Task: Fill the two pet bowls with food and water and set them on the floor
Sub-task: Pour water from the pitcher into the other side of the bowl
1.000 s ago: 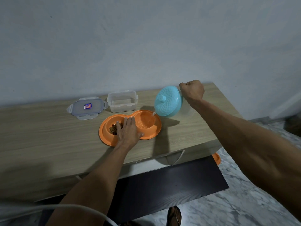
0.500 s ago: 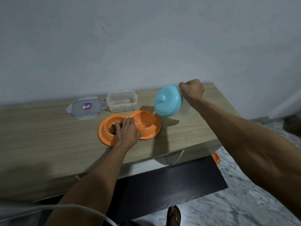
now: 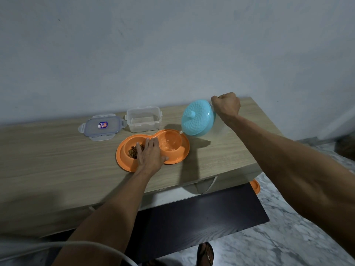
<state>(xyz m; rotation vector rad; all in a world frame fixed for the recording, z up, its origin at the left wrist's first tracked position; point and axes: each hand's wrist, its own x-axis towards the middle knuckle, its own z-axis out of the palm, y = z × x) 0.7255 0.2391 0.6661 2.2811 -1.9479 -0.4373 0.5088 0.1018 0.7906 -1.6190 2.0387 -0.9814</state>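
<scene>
An orange double pet bowl point(image 3: 178, 160) sits on a wooden surface point(image 3: 57, 160), kibble point(image 3: 134, 150) in its left well, water point(image 3: 169, 145) in its right. The left hand point(image 3: 150, 157) lies flat and open across the bowl's middle. The right hand point(image 3: 226, 106), its grip closed in a fist on a tilted blue lidded jug point(image 3: 197, 118), pours a thin stream into the right well.

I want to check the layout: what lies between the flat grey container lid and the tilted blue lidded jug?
In the head view, the clear rectangular plastic container stands open between the grey lid and the blue jug.
</scene>
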